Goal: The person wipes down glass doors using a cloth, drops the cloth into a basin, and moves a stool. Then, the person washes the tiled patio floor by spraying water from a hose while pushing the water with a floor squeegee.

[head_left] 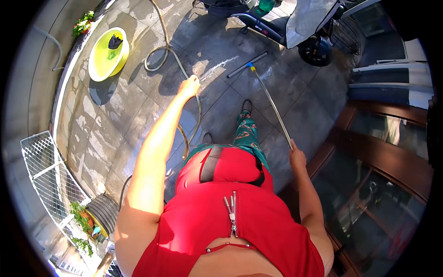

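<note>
My left hand (188,87) is closed around a garden hose (199,115), held out in front of me. A thin streak of water (221,66) runs from near that hand toward the wet tiles. My right hand (297,159) grips the upper end of a long metal pole. It belongs to a floor squeegee (272,102), whose blade (240,68) rests on the paving ahead, joined by a blue and yellow connector. The rest of the hose loops over the ground and trails down beside my legs.
A yellow-green basin (95,60) with a dark item inside stands at the left. An electric scooter (277,27) is parked ahead. Brown-framed glass doors (378,152) line the right. A coiled hose reel (102,213), plants (80,217) and a white mesh rack (46,161) stand lower left.
</note>
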Available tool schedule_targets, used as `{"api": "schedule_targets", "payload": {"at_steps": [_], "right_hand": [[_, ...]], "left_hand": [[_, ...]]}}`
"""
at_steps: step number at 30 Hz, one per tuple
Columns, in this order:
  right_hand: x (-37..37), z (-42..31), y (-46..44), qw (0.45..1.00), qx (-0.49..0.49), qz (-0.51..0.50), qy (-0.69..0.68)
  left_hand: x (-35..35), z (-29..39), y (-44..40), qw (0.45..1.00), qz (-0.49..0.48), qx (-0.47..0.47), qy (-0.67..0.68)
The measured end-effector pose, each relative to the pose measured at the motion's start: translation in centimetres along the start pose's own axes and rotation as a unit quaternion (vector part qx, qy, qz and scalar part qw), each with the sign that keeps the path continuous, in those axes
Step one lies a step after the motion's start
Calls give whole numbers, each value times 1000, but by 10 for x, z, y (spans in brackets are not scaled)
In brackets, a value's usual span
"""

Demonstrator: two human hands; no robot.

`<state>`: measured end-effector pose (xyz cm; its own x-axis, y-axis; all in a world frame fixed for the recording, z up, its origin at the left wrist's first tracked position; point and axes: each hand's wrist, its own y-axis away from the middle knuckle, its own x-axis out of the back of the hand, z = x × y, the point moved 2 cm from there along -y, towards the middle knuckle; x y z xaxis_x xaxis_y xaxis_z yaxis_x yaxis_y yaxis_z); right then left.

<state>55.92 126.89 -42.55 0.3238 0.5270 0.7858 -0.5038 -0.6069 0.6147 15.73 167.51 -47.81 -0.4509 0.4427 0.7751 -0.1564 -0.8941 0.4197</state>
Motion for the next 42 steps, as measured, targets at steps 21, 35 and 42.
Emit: {"api": "schedule_targets", "payload": {"at_steps": [21, 35, 42], "right_hand": [[156, -14, -262, 979, 190, -79, -8], [146, -265, -363, 944, 320, 37, -75], [181, -234, -319, 949, 304, -64, -60]], "left_hand": [[30, 67, -99, 939, 58, 274, 197], [76, -35, -94, 862, 116, 373, 323], [125, -104, -90, 836, 87, 392, 374]]}}
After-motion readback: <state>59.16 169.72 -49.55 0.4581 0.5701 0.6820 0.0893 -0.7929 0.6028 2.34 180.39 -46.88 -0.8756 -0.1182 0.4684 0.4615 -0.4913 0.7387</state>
